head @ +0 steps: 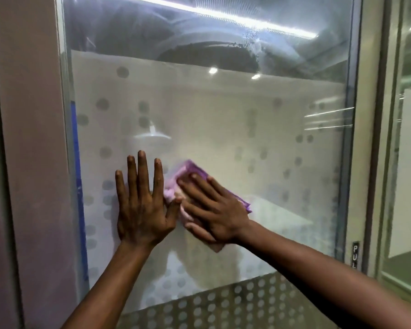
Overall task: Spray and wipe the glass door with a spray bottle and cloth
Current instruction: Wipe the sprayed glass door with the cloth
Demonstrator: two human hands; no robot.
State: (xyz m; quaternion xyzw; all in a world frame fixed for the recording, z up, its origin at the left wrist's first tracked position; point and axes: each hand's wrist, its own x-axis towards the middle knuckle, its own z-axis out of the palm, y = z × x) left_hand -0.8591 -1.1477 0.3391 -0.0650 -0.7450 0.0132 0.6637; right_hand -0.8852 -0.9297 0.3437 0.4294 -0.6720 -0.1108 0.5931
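Observation:
The glass door [223,110] fills the view, frosted with grey dots across its middle and clear at the top. My left hand [141,203] lies flat on the glass with its fingers spread and holds nothing. Just to its right, my right hand [211,210] presses a purple cloth [188,170] against the glass; the cloth shows above and below the fingers. Wet streaks and droplets [254,43] mark the upper right of the pane. No spray bottle is in view.
A mauve frame or wall [33,138] borders the door on the left, with a blue strip [77,162] along the glass edge. A metal frame [356,162] with a "PULL" label [354,255] stands at the right, and another glass panel [408,138] lies beyond it.

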